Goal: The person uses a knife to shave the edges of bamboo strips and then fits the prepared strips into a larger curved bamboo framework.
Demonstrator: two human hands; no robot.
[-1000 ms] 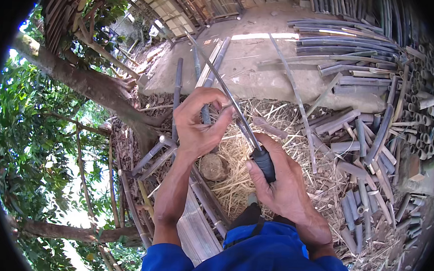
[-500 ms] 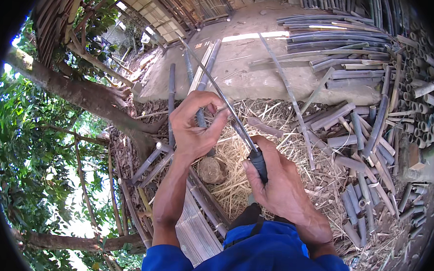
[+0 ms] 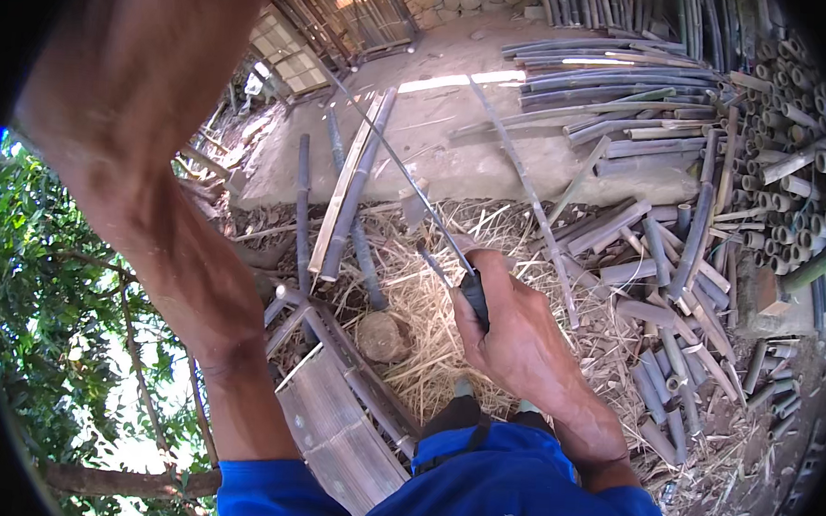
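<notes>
Straw-strewn yard point(image 3: 427, 352), cut bamboo point(image 3: 656, 261) piled right; right hand point(image 3: 512, 333) clenched on machete point(image 3: 408, 178); left hand unseen.

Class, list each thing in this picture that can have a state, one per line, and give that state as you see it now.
Right hand: closed in a grip on the knife's dark handle.
Long knife: held, blade pointing up and away.
Left hand: raised out of frame; only the forearm shows.
Bamboo poles: lying stacked on the ground.
Split bamboo pieces: scattered loose.
Straw-like shavings: strewn underfoot.
Round stump: upright, nothing on it.
</notes>
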